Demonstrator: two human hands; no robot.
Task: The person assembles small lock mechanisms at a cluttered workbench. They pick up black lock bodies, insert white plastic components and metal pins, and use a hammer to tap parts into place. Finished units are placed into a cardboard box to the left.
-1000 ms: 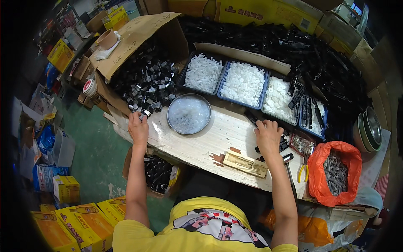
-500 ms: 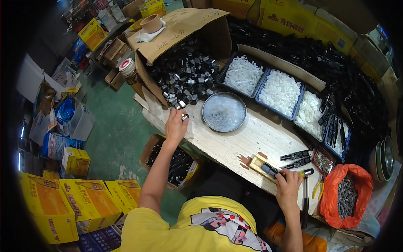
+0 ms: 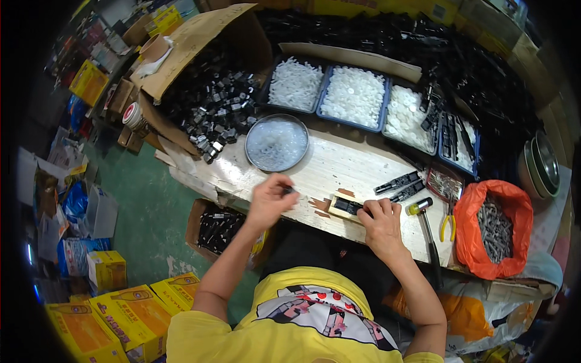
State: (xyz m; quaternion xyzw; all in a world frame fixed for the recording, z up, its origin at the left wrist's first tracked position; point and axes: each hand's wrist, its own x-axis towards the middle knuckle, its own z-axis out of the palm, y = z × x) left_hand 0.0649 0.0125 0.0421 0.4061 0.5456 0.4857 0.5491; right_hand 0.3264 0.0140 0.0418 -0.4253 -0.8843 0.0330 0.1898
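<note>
My left hand (image 3: 272, 202) is over the bench edge, fingers pinched round a small dark piece (image 3: 288, 190), like the black-and-metal pieces (image 3: 221, 112) heaped in the carton. To its right, a cream block (image 3: 336, 210) lies on the bench with a long black plastic part (image 3: 350, 207) in its slot. My right hand (image 3: 382, 225) grips the right end of that part and block, its fingertips hiding the end. Just beyond lie two more black plastic parts (image 3: 396, 183). A hammer (image 3: 428, 233) with a yellow-green face lies right of this hand.
A round metal bowl (image 3: 277, 143) of clear small pieces stands on the bench (image 3: 327, 166). Behind it are blue trays (image 3: 381, 128) of white plastic pieces. At right are yellow-handled pliers (image 3: 448, 227), a small tray of metal pins (image 3: 443, 183) and a red bag (image 3: 466, 224) of grey pieces.
My left hand has come from the carton's heap toward the block, carrying the small piece. The black part now lies flat in the block under my right hand. The whole view has shifted.
</note>
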